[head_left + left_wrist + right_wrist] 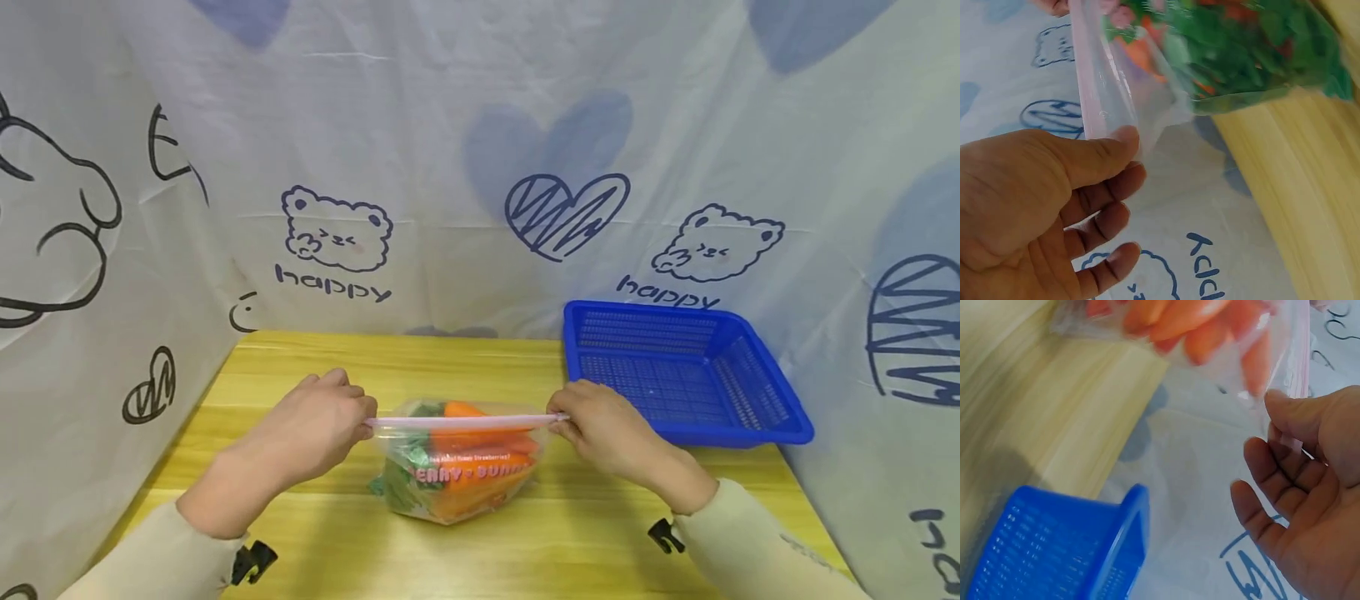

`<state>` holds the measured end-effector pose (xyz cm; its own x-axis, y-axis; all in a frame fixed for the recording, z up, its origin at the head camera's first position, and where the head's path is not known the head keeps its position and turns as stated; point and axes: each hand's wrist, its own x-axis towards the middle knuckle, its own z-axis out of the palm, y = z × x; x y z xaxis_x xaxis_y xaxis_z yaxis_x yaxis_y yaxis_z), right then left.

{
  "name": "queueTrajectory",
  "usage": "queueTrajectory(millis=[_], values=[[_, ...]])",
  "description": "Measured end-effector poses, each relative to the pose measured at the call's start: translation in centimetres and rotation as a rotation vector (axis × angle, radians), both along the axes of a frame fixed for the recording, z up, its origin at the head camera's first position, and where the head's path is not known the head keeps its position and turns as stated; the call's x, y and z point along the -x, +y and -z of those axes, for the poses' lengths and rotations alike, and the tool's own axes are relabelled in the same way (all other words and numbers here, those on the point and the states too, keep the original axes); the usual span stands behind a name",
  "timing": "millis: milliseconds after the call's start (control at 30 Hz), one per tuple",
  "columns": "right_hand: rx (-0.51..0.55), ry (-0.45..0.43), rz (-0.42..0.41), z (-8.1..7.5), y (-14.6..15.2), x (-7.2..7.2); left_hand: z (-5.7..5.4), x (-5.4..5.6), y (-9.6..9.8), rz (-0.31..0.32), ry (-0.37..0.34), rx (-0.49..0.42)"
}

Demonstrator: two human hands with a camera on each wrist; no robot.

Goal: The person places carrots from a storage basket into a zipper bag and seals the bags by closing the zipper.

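Note:
A clear zip bag [457, 467] with a pinkish-white zip strip along its top and printed lettering hangs between both hands, close over the table. Inside it are several orange carrots [480, 492] with green leafy tops [1241, 50]. My left hand [326, 423] pinches the left end of the strip between thumb and forefinger, the other fingers loosely bent. At the opposite end my right hand [611, 429] pinches the corner the same way, as the right wrist view shows. The strip is stretched straight between them.
A blue plastic basket [682, 433] with perforated walls stands at the table's back right, just beyond the right hand. The yellow wood-grain table [300, 358] meets a white printed cloth [450, 167] behind and at both sides.

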<state>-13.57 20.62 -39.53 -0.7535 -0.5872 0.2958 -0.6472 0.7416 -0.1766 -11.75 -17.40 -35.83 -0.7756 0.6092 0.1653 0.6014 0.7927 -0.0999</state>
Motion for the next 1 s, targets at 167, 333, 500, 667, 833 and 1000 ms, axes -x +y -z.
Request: queueTrajectory(millis=[167,333,500,667,833,1000], values=[[0.016,-0.029,0.039,0.0,0.4,0.0,-0.1,0.1,0.3,0.006,0.067,0.058],[0.043,0.005,0.092,0.0,0.7,0.1,-0.4,0.2,0.4,-0.003,0.114,0.051],[-0.001,0.0,0.088,0.0,-0.1,0.5,-1.3,0.2,1.2,-0.07,0.039,0.132],[0.087,-0.038,0.111,-0.7,0.3,-0.2,-2.6,0.9,4.7,-0.086,-0.121,0.061],[0.098,-0.026,0.097,-0.7,0.0,-0.2,-2.0,1.8,8.8,0.013,-0.168,-0.024],[0.072,0.04,0.142,-0.8,0.3,-0.3,-1.6,2.1,10.6,-0.021,-0.166,0.025]])
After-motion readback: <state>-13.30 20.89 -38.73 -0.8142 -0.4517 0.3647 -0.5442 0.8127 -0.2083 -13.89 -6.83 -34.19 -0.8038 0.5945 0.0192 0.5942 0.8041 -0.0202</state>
